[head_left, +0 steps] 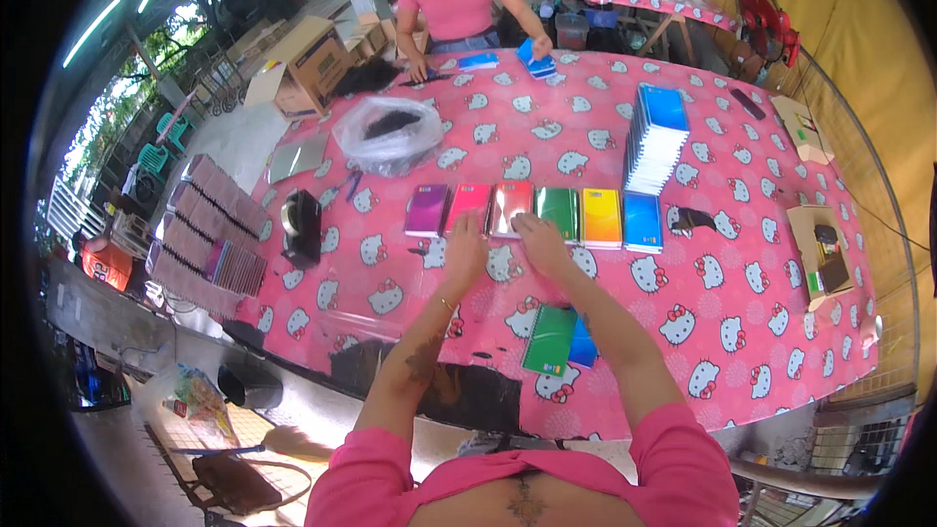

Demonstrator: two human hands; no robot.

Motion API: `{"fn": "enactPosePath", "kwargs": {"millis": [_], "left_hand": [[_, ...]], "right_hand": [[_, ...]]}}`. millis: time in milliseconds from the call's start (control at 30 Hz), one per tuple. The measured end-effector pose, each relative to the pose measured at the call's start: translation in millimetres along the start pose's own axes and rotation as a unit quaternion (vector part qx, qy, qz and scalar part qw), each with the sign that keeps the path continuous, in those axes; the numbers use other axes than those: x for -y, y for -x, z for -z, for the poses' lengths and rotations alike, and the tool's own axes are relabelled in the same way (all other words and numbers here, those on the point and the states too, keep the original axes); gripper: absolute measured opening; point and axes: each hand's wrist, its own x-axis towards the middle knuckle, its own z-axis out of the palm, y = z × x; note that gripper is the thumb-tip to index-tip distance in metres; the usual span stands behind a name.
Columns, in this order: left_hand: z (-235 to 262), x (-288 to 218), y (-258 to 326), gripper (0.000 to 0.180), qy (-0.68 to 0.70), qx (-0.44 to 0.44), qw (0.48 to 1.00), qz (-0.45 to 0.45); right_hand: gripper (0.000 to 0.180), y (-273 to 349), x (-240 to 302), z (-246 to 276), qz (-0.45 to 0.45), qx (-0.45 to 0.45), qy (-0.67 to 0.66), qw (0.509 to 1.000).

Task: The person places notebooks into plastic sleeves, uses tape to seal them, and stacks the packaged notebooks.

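Looking down through the head camera, with edges bending and the rim going dark, so the far stalls and the left-side clutter staying hard to make out. Hiding part of the green notebook (549, 340) and most of the blue notebook (583, 344) under the right forearm near the table's (742, 332) front edge. Lying in a row across the pink patterned cloth: purple (427, 210), pink (468, 207), red (509, 209), green (557, 214), orange (601, 218) and blue (642, 222) booklets, side by side and touching. Resting the left hand (465, 247) flat and released, fingertips touching the lower edge of the pink booklet. Resting the right hand (540, 239) likewise loose, fingers spread, touching the lower edge of the red booklet, gripping nothing. Standing behind the row's right end, a tall stack of blue-covered booklets (655, 140). Sitting to the left, a black tape dispenser (302, 225) and a clear plastic bag (389, 133). Working at the far side, another person in pink, hand on a blue booklet (536, 57).
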Motion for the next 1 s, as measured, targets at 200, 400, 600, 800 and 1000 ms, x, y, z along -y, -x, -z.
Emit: {"fn": "enactPosePath", "kwargs": {"millis": [200,400,600,800,1000], "left_hand": [[10,68,6,0.048,-0.043,0.074,0.990,-0.114],[129,-59,0,0.026,0.106,0.265,0.957,-0.051],[31,-127,59,0.040,0.135,0.444,0.884,-0.062],[-49,-92,-5,0.032,-0.019,-0.020,0.979,-0.202],[-29,-59,2,0.039,0.075,0.106,0.975,-0.181]], "right_hand": [[0.040,28,42,54,0.069,0.063,-0.060,0.994],[0.043,191,77,157,0.029,0.215,-0.051,0.975],[0.038,161,-1,93,-0.220,-0.098,-0.156,0.958],[0.042,96,-87,82,-0.156,-0.030,0.115,0.981],[0.024,119,-9,135,-0.258,-0.018,-0.180,0.949]]}}
